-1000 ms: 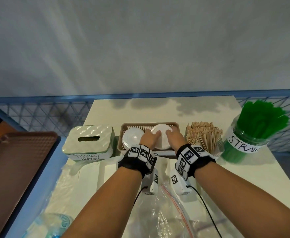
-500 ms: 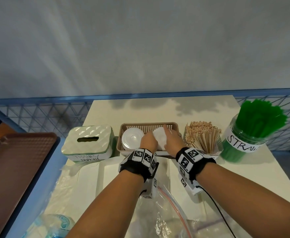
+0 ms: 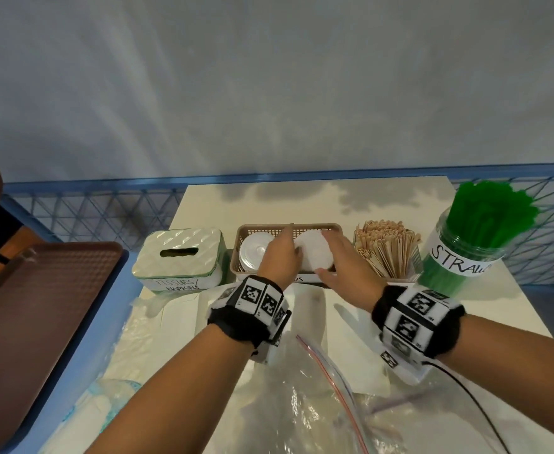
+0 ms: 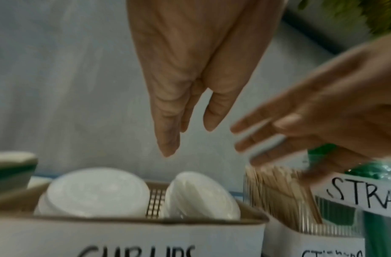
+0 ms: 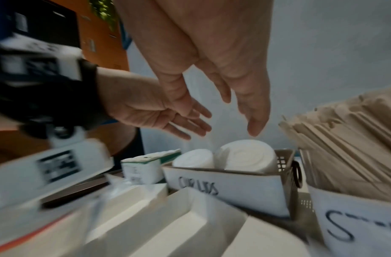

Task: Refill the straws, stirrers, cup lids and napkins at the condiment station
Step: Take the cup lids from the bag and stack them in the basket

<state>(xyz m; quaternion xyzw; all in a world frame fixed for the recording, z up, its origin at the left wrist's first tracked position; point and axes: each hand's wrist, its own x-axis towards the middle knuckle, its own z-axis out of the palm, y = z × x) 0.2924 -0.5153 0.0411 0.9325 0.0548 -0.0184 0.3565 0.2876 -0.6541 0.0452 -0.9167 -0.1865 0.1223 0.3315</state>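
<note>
Both hands, left hand (image 3: 280, 257) and right hand (image 3: 344, 267), fingers released, hover over stacked cup lids (image 3: 313, 255) in a basket (image 3: 333, 229) on a cream tabletop (image 3: 269, 204) against a grey wall (image 3: 269, 93).

From head height we look forward and down over the tabletop (image 3: 302, 204) toward the wall, our left wrist view sits low and close before the cup lids basket (image 4: 128, 231), our right wrist view faces it from the right (image 5: 234, 187), all three share that basket

"CUP LIDS" on basket (image 5: 251, 193) — "TISSUES/NAPKINS" on box (image 3: 179, 257)
</note>
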